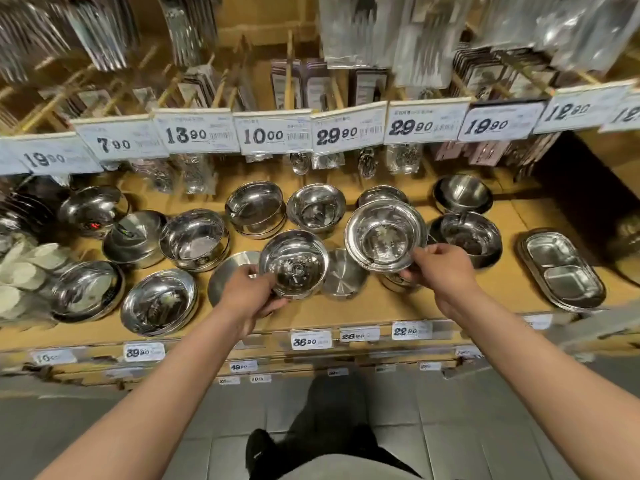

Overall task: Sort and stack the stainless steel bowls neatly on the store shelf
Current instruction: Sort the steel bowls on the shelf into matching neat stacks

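Store shelf (398, 306): shiny steel bowls, some stacked. Left hand (249, 289) grips small bowl (294, 263); right hand (441, 268) grips wide-rimmed bowl (384, 233).

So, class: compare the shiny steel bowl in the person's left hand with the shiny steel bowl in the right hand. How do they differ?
The left hand grips a narrower round steel bowl; the right hand grips a wider round steel bowl. The narrower bowl is held nearer the shelf's front edge, the wider one farther back. The wider bowl has a broader flat rim. Both are polished, open side up and held off the shelf.
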